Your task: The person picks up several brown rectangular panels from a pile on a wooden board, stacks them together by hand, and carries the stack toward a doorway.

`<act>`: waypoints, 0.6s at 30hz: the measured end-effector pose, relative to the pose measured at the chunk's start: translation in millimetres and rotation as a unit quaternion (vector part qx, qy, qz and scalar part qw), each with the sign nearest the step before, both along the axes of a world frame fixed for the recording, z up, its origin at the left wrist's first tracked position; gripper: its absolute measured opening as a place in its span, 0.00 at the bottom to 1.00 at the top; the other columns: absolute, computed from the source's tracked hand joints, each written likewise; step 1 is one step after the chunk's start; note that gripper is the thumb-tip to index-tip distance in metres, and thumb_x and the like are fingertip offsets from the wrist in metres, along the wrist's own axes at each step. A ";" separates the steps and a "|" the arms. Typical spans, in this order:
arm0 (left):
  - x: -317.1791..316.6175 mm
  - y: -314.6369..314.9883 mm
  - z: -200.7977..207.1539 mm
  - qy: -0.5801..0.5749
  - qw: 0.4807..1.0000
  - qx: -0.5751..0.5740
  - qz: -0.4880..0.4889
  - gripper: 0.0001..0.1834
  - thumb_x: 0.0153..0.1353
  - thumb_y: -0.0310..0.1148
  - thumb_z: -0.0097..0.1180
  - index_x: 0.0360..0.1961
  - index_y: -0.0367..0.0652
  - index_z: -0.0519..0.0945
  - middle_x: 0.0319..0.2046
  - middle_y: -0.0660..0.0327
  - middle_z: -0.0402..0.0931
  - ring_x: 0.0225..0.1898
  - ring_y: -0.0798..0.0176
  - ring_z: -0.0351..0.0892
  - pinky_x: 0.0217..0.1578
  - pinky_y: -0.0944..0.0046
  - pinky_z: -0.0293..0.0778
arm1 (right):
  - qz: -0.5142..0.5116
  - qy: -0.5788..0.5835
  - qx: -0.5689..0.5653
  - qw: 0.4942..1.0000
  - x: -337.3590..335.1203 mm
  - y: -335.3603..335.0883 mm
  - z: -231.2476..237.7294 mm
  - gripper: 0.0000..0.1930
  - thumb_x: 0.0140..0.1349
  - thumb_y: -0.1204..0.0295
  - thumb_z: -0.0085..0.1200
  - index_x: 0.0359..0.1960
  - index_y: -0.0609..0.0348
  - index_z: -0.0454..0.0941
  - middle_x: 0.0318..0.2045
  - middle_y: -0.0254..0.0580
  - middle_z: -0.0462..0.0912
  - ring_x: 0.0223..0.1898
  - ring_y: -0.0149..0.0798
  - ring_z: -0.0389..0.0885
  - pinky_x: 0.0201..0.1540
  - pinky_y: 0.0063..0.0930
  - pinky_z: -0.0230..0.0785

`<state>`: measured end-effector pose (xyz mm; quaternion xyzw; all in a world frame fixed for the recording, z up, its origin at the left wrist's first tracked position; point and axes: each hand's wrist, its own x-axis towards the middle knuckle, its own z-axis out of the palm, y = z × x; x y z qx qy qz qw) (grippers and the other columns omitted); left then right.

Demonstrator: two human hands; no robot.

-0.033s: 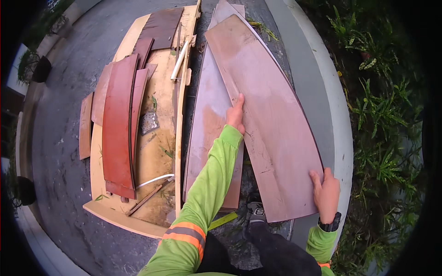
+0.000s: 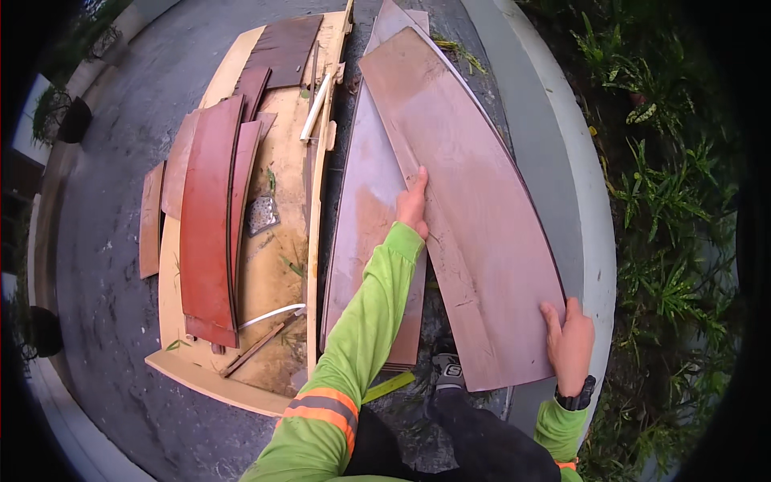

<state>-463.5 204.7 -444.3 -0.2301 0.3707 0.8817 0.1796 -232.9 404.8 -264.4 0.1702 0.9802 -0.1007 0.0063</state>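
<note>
A long flat brownish-pink wooden board (image 2: 470, 193) slants across the right half of the view, tilted over a stack of similar boards (image 2: 369, 193). My left hand (image 2: 412, 205) grips its left edge about halfway along, the thumb lying on the face. At the near right edge, my right hand (image 2: 570, 344) holds the same board, thumb on top. Its other fingers are mostly hidden behind the edge. The board's near end lies just right of my shoe (image 2: 448, 371).
To the left lies a large pale wooden panel (image 2: 273, 265) with a raised edge, carrying red-brown boards (image 2: 207, 225), a dark board (image 2: 283, 50) and white strips (image 2: 315, 108). A low concrete curb (image 2: 590, 225) borders plants (image 2: 658, 193) on the right. A yellow-green strip (image 2: 389, 387) lies near my feet.
</note>
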 end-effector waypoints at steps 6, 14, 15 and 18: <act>31.7 8.7 -15.0 0.012 0.998 0.043 0.035 0.42 0.58 0.54 0.62 0.60 0.29 0.65 0.56 0.48 0.71 0.54 0.54 0.74 0.54 0.53 0.72 | 0.017 0.050 0.072 0.996 32.3 -14.2 29.0 0.18 0.61 0.59 0.58 0.34 0.65 0.72 0.17 0.60 0.74 0.23 0.62 0.76 0.24 0.47 0.65; 48.6 -37.7 46.4 0.112 0.989 0.049 0.079 0.47 0.58 0.66 0.52 0.64 0.35 0.62 0.63 0.53 0.65 0.60 0.56 0.68 0.60 0.55 0.66 | 0.052 0.153 -0.002 0.987 56.3 -25.7 22.2 0.20 0.55 0.63 0.65 0.41 0.66 0.75 0.27 0.55 0.80 0.25 0.56 0.79 0.26 0.40 0.69; 49.8 -46.5 59.1 0.114 0.989 0.047 0.086 0.47 0.58 0.66 0.52 0.64 0.35 0.62 0.63 0.53 0.65 0.60 0.56 0.68 0.60 0.55 0.66 | 0.059 0.154 -0.004 0.986 57.4 -30.6 20.8 0.20 0.55 0.63 0.65 0.41 0.66 0.75 0.27 0.55 0.80 0.25 0.56 0.79 0.26 0.40 0.69; 50.6 -75.0 95.0 0.198 0.971 0.027 0.128 0.47 0.59 0.66 0.50 0.64 0.35 0.62 0.63 0.53 0.64 0.60 0.56 0.67 0.61 0.57 0.64 | 0.086 0.230 -0.048 0.968 57.6 -43.0 12.3 0.20 0.55 0.63 0.65 0.41 0.66 0.76 0.30 0.54 0.81 0.28 0.56 0.80 0.28 0.38 0.71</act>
